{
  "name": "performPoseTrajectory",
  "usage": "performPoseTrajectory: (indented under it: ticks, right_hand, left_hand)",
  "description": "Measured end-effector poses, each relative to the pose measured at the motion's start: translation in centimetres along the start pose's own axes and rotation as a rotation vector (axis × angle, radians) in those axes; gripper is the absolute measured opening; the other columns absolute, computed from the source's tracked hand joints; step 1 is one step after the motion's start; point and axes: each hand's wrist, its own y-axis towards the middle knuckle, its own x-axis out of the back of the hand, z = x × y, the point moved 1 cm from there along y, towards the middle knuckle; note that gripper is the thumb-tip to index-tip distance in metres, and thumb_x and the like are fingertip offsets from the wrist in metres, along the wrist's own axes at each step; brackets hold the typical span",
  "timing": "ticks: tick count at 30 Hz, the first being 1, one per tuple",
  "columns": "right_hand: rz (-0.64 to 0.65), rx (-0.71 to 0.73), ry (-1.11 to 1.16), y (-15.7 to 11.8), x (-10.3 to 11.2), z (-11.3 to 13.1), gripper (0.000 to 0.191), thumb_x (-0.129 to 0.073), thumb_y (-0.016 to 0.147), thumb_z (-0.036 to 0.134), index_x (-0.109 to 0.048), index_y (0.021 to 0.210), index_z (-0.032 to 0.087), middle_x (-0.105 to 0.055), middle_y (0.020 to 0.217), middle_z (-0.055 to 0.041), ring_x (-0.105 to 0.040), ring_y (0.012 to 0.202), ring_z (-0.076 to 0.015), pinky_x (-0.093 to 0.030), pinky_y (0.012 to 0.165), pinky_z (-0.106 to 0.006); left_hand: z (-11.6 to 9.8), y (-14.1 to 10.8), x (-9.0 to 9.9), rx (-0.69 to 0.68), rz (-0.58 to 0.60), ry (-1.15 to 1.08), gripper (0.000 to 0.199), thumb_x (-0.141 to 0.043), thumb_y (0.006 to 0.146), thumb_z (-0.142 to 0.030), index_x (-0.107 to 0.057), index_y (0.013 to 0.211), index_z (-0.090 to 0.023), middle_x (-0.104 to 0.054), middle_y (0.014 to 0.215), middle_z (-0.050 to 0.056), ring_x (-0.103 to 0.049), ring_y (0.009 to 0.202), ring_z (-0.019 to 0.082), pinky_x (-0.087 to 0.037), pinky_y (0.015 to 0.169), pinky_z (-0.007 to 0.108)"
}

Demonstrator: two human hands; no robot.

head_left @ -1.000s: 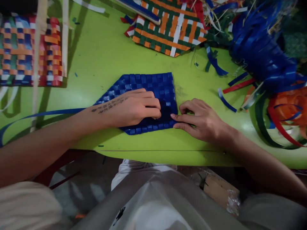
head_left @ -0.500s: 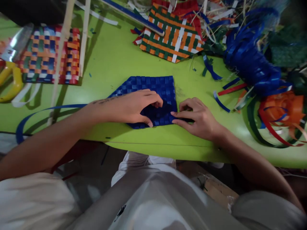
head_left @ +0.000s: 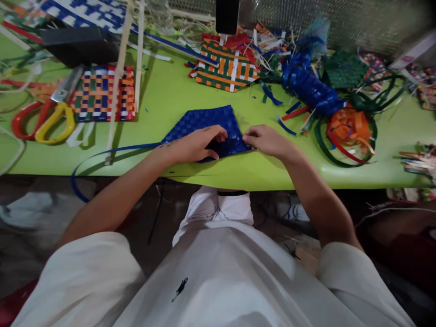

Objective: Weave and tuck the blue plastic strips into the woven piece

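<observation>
A blue woven piece (head_left: 204,120) lies on the green table, with a long blue strip (head_left: 116,149) trailing from its left side. My left hand (head_left: 202,144) rests on the lower part of the weave, thumb and fingers apart in a curve, holding nothing. At the lower right corner of the weave, my right hand (head_left: 260,140) pinches the edge between thumb and fingers. The hands cover part of the lower half of the weave.
Scissors (head_left: 56,109) lie at left beside a multicolour woven piece (head_left: 97,93) crossed by wooden sticks (head_left: 117,77). Behind are an orange-green weave (head_left: 225,63) and a phone (head_left: 227,16). Blue strip bundles (head_left: 309,88) and an orange roll (head_left: 350,129) are at right.
The view has shifted, showing more of the table's back and both sides. The fingers of my right hand have closed together at the weave's corner, whose right edge now slants.
</observation>
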Motion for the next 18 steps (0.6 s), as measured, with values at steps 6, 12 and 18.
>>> performPoseTrajectory:
  ticks: [6, 12, 18]
  right_hand:
    - [0.09, -0.047, 0.343, -4.1, -0.8, -0.7, 0.027, -0.089, 0.081, 0.04, -0.073, 0.067, 0.023, -0.059, 0.057, 0.0022, -0.046, 0.054, -0.0118, -0.026, 0.054, -0.03]
    - [-0.143, -0.079, 0.542, -10.3, -5.0, -0.6, 0.026, -0.092, 0.062, 0.04, -0.078, 0.072, 0.02, -0.063, 0.06, 0.0023, -0.042, 0.057, -0.0101, -0.023, 0.054, -0.028]
    - [-0.375, -0.039, 0.763, -13.3, -10.5, -0.4, 0.038, -0.097, 0.059, 0.042, -0.074, 0.078, 0.019, -0.06, 0.059, 0.0057, -0.043, 0.055, -0.0084, -0.026, 0.054, -0.025]
  left_hand:
    - [-0.7, -2.7, -2.3, -0.142, -0.122, 0.001, 0.066, -0.095, 0.082, -0.005, -0.066, 0.14, -0.021, -0.081, 0.138, 0.011, -0.079, 0.13, 0.028, -0.061, 0.115, 0.039]
    - [-3.3, -7.5, -5.6, -0.339, -0.496, -0.025, 0.038, -0.09, 0.094, -0.015, -0.078, 0.13, -0.022, -0.082, 0.132, 0.01, -0.077, 0.131, 0.027, -0.06, 0.118, 0.041]
    - [-6.9, -12.8, -11.6, 0.065, -0.981, -0.83, 0.046, -0.098, 0.09, -0.061, -0.074, 0.096, -0.022, -0.07, 0.074, -0.004, -0.064, 0.058, 0.009, -0.056, 0.06, 0.022]
